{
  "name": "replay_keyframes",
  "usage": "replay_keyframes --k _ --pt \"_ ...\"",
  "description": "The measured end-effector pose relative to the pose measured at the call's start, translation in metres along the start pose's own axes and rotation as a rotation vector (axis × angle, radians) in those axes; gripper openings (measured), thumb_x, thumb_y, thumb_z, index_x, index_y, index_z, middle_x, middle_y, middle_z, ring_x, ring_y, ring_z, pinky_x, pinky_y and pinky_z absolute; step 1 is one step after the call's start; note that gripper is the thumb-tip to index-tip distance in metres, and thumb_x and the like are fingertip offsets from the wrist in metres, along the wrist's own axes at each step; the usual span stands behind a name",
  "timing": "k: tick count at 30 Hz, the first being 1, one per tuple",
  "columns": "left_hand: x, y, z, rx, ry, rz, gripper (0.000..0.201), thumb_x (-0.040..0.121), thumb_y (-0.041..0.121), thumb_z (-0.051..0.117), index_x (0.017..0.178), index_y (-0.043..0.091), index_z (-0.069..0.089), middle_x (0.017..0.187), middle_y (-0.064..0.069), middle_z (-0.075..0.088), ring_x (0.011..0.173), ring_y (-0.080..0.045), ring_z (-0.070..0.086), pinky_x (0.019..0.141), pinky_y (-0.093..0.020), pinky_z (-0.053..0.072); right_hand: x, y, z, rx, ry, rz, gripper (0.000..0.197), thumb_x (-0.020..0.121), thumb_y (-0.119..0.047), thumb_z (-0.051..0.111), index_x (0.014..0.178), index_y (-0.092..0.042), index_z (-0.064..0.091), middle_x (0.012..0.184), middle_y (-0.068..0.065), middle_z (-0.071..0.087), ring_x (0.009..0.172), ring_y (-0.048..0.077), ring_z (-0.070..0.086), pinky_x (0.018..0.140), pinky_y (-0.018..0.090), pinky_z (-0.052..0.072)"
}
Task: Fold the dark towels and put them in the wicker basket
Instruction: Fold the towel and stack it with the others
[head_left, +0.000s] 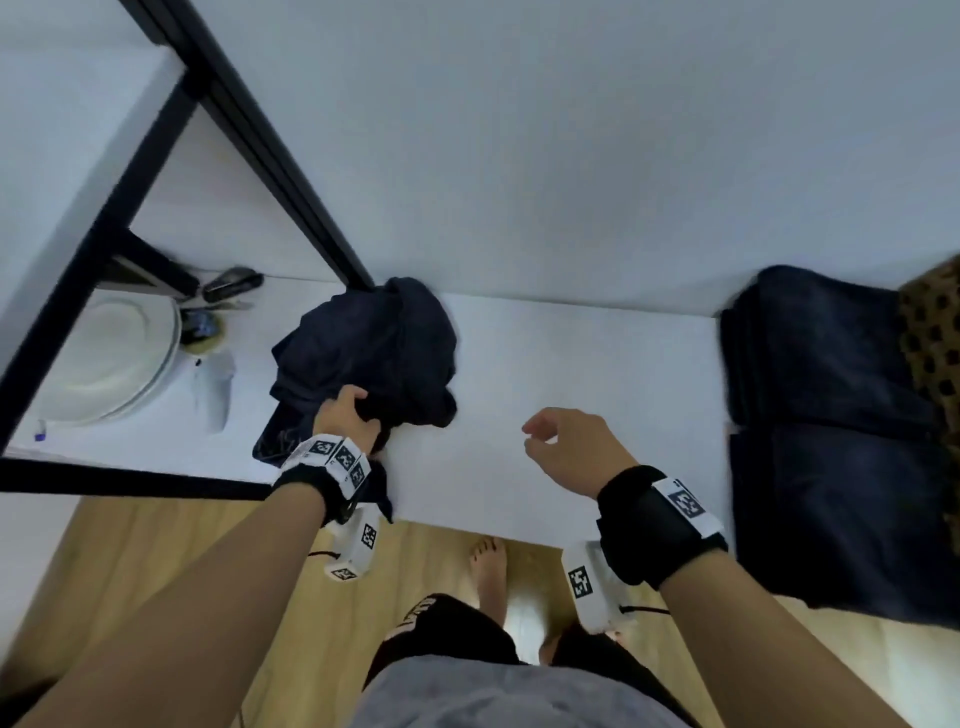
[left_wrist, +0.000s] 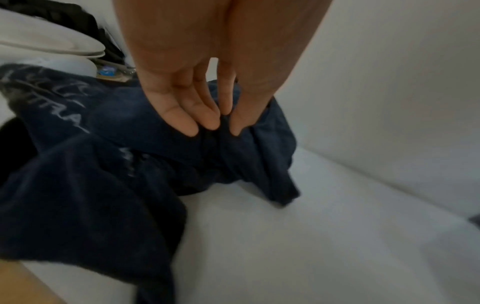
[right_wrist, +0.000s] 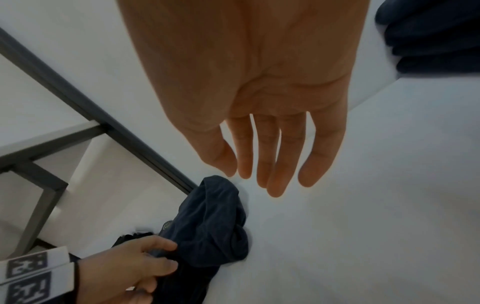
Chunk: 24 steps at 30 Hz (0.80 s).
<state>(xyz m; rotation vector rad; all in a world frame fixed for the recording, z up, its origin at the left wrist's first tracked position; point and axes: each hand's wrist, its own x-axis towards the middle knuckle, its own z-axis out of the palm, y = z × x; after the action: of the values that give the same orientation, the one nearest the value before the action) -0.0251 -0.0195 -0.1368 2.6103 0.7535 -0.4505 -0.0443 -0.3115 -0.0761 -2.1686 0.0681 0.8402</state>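
Observation:
A crumpled dark navy towel lies on the white table against the wall. My left hand pinches a fold of it at its near edge. My right hand hovers above the bare tabletop to the right of the towel, fingers relaxed and holding nothing. Folded dark towels are stacked at the right end of the table. A brown patterned object, possibly the basket, shows at the far right edge.
White plates, a clear glass and small dark utensils sit at the table's left under a black metal frame. A white wall rises behind the table. Below is wooden floor with my bare foot.

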Motion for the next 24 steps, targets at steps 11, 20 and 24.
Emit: replay_keyframes --k 11,20,24 --pt "0.034 0.034 -0.023 -0.153 0.017 0.191 0.02 0.093 0.021 0.063 0.104 0.005 0.061 0.093 -0.02 0.068 0.085 -0.033 0.066 0.079 -0.039 0.054 0.032 -0.065 0.0 0.094 0.069 0.012 0.021 0.092 -0.026 0.055 0.11 -0.025 0.066 0.109 -0.006 0.065 0.094 0.014 0.066 0.074 0.018 0.045" --pt "-0.061 0.164 -0.181 -0.719 0.07 0.638 0.024 0.091 0.044 0.06 0.074 0.028 0.062 0.063 -0.001 0.068 0.063 -0.01 0.069 0.07 -0.032 0.054 -0.026 -0.135 -0.078 0.276 0.377 -0.319 0.053 0.076 -0.025 0.081 0.122 -0.033 0.057 0.115 -0.015 0.061 0.096 0.001 0.062 0.073 0.01 0.046" --pt "-0.12 0.219 -0.264 -0.836 0.037 0.889 0.022 0.089 0.045 0.061 0.076 0.027 0.066 0.054 0.006 0.06 0.061 -0.013 0.067 0.07 -0.029 0.052 -0.071 -0.168 -0.133 0.243 0.578 -0.545 0.049 0.074 -0.028 0.082 0.117 -0.034 0.06 0.109 -0.014 0.06 0.097 -0.005 0.054 0.076 0.006 0.04"
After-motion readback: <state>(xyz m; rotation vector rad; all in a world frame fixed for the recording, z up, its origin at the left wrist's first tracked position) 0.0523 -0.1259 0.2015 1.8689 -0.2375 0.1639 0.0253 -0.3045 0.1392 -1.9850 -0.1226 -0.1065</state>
